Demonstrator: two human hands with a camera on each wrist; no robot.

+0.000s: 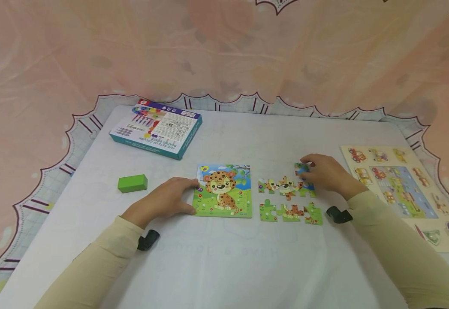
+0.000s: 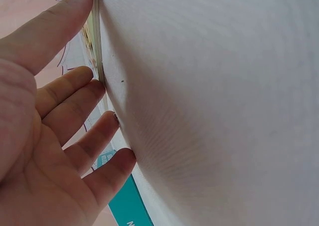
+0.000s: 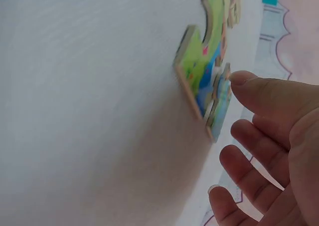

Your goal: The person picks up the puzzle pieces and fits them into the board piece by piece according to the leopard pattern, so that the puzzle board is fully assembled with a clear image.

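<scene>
A square leopard picture board (image 1: 222,191) lies on the white table. My left hand (image 1: 162,197) rests at its left side, thumb near the lower corner and index finger at the upper part of the edge. Right of the board are puzzle pieces in two rows, a leopard-face row (image 1: 286,186) and a lower row (image 1: 291,213). At the upper right end, my right hand (image 1: 324,174) pinches a blue and green puzzle piece (image 1: 298,168) between thumb and index finger. In the right wrist view the thumb (image 3: 259,89) meets the puzzle's edge, the other fingers loosely bent.
A green block (image 1: 132,183) lies left of the left hand. Behind it is a flat teal-sided box of beads (image 1: 158,128). A wooden vehicle puzzle board (image 1: 402,193) lies at the right, beside the right forearm. A patterned curtain (image 1: 224,51) hangs behind the table.
</scene>
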